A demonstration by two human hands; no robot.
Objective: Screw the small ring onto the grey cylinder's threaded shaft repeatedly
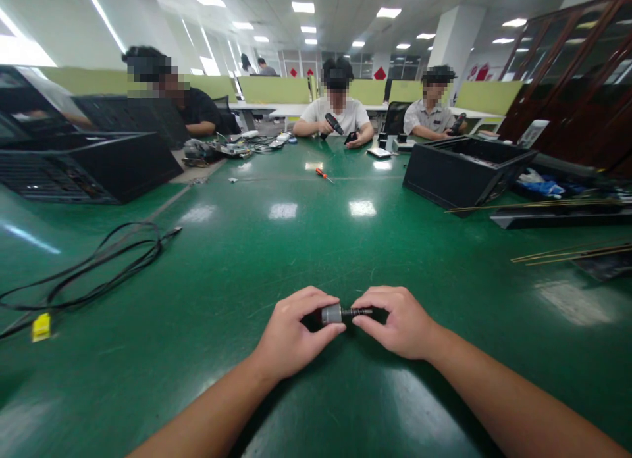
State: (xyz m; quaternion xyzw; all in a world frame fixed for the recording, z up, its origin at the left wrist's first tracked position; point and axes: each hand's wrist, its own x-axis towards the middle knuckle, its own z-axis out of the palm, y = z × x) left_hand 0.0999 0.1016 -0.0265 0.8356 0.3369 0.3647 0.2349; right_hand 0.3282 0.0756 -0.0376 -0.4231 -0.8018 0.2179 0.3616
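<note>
Low over the green table, my left hand (291,330) pinches a small grey cylinder (332,314) between thumb and fingers. It looks like a small motor, lying on its side. From its right end sticks a thin, dark, ribbed shaft (359,312). The thumb and forefinger of my right hand (399,320) close around that shaft. The other fingers of both hands are curled or hidden behind.
Coiled black cables (118,254) with a yellow tag (41,327) lie left. Black computer cases (457,172) stand at both sides. Further back is an orange screwdriver (323,175). Thin brass-coloured rods (573,253) jut in from the right. Across the table, a person (340,112) holds a power drill (334,124).
</note>
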